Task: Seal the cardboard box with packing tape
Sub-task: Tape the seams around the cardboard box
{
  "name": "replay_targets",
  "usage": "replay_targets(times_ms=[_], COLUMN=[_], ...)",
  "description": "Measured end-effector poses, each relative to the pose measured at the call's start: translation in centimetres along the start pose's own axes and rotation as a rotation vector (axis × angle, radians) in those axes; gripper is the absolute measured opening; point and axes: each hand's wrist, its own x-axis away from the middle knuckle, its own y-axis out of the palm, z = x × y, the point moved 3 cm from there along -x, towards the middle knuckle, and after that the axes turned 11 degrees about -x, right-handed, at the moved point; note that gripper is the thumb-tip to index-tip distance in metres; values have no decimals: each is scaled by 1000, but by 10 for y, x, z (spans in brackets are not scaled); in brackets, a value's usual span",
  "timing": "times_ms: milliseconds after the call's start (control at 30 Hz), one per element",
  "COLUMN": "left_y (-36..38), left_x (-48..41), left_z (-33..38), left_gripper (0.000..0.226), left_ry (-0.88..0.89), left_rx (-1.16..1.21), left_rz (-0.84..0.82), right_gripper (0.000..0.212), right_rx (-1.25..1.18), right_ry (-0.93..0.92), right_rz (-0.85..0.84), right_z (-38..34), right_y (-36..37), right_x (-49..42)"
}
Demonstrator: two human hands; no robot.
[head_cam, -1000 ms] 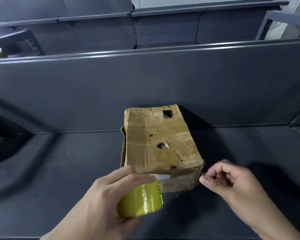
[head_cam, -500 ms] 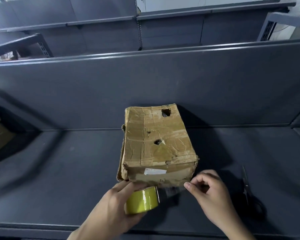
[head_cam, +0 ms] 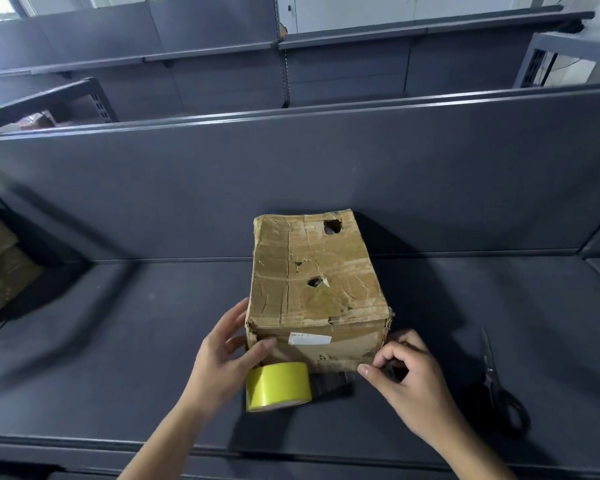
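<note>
right hand [head_cam: 413, 379] thumb and forefinger pinch clear tape strip [head_cam: 329, 382] drawn from yellow tape roll [head_cam: 278, 384], lower centre. left hand [head_cam: 222, 358] fingers spread, near straight, touching cardboard box [head_cam: 312, 271] near-left corner; roll against thumb base. box mid-frame on dark shelf [head_cam: 118, 341]. scissors [head_cam: 499, 389] lower right.

1 head-worn view looks forward and down, close over the shelf [head_cam: 153, 341].

cardboard box [head_cam: 312, 271] on desk [head_cam: 118, 341], holes in top | left hand [head_cam: 222, 355] fingers straight at box near-left corner, touching yellow tape roll [head_cam: 278, 386] | right hand [head_cam: 406, 379] pinches tape strip [head_cam: 329, 381] low on box front | scissors [head_cam: 499, 389] lying right
</note>
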Motion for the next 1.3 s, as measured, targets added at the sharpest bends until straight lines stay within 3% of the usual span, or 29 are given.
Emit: replay_targets(times_ms=[133,200,233,333,400,500,633,867,967,1100,1233,1300], left_y=[12,13,13,12,8,11,10,1,-5,-4,-3,-3], left_x=[6,15,20,32,35,32,27,28,33,38,47,53], left_z=[14,20,21,15,10,14,15,57,78,107,124,134], left_gripper=[22,9,16,83,101,92,90,88,75,67,77,81], left_ry=[15,34,52,94,104,119,79,123,78,96,52,62], left_rx=[-46,-77,-79,-187,-399,-476,-347,-338,-253,-278,-387,-442], left_rz=[53,46,-12,-289,-316,-229,-162,-86,-26,-87,-137,-148], right_gripper=[29,28,28,27,25,26,28,27,45,53,45,54], right_rx=[41,39,33,14,-3,-21,-91,-254,-310,-446,-554,-614], right_ry=[-22,-15,-5,11,31,32,5,69,75,95,104,140], right_rz=[-18,-20,-22,-35,-50,-45,-5,63,115,188,160,131], right_z=[1,4,5,5,3,-1,-11,-36,-36,-37,-36,-35], right_y=[3,4,5,6,7,7,1,-9,-13,-19,-25,-28], right_x=[8,11,12,12,10,8,6,6,9,10,12,13])
